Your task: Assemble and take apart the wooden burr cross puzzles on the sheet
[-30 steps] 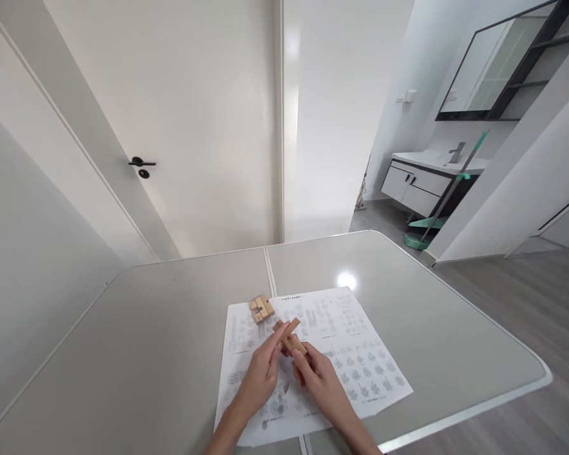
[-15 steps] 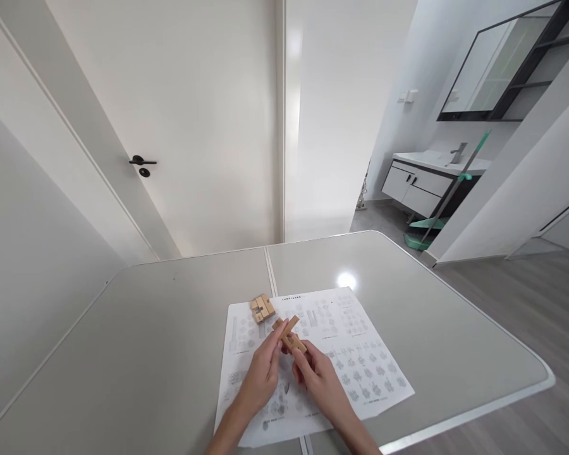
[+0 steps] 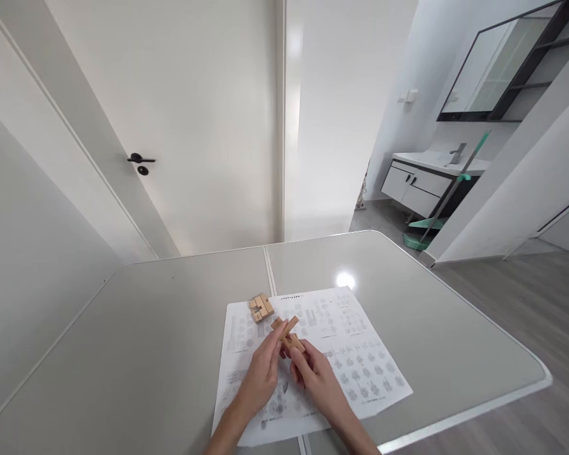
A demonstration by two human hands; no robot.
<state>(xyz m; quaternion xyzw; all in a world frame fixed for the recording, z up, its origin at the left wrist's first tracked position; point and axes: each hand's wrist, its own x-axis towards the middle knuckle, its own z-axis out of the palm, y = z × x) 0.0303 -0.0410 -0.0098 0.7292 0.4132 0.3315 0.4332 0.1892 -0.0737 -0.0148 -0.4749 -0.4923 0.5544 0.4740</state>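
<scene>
Holding between them a set of crossed wooden pieces [image 3: 294, 342]: two bare hands, left hand [image 3: 263, 366] with fingers closed on the far-left side, right hand [image 3: 317, 373] pinching the near-right end, thumb uppermost. Position of pieces: over the middle of a printed sheet [image 3: 322, 328], fingertips near one another. Further item: one compact cluster of wooden blocks [image 3: 260, 307], at the sheet's far-left corner, apart from the hands. Support: grey table [image 3: 123, 341], pale edging, central seam. Beyond: white door [image 3: 208, 126], black handle [image 3: 141, 159].
</scene>
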